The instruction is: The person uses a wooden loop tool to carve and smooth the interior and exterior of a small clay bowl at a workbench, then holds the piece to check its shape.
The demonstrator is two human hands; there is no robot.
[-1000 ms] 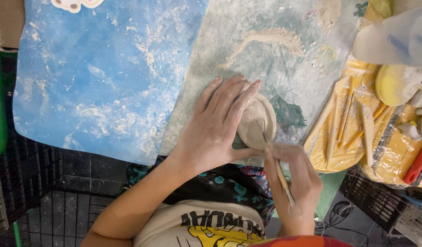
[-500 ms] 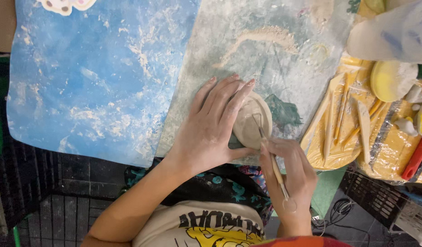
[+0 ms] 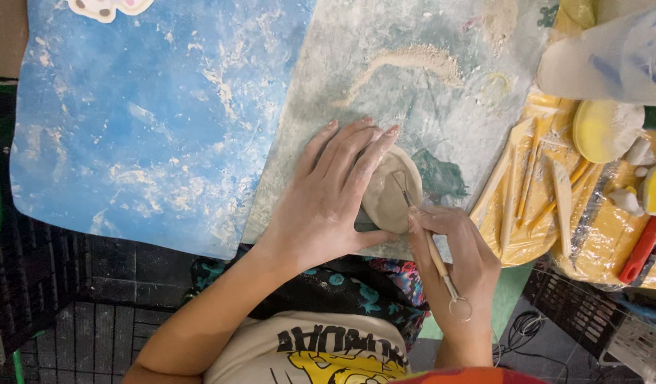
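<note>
**Clay disc steadied by one hand, worked by a loop tool in the other**

A small, round, beige clay disc [image 3: 389, 200] is seen lying flat on the grey-green, dust-streaked work mat [image 3: 442, 107], near the mat's front edge and directly in front of the person. Its left part is covered by the left hand [image 3: 328, 199], which is laid over it with the fingers extended and close together, the fingertips reaching past the disc's far rim; the disc is pressed down rather than gripped. Its right part is left exposed.

A thin wooden-handled wire loop tool [image 3: 431, 249] is pinched between the thumb and fingers of the right hand [image 3: 459, 267], which is closed around the shaft. The tool's long axis runs obliquely, from a wire loop at the lower right, near the wrist, up and leftward to the working tip, which is set on the disc's upper right surface. The disc therefore lies up and to the left of the right hand and beneath the left, so the left hand is the nearer one, while only the tool tip bridges the gap from the right.

To the left of the mat a blue, white-smeared board [image 3: 157, 121] is laid. To the right, a yellow plastic sheet [image 3: 527, 227] carries several wooden modelling sticks [image 3: 534, 178], a yellow sponge [image 3: 601, 131] and a red-handled tool [image 3: 644, 249], all well apart from the hands.
</note>
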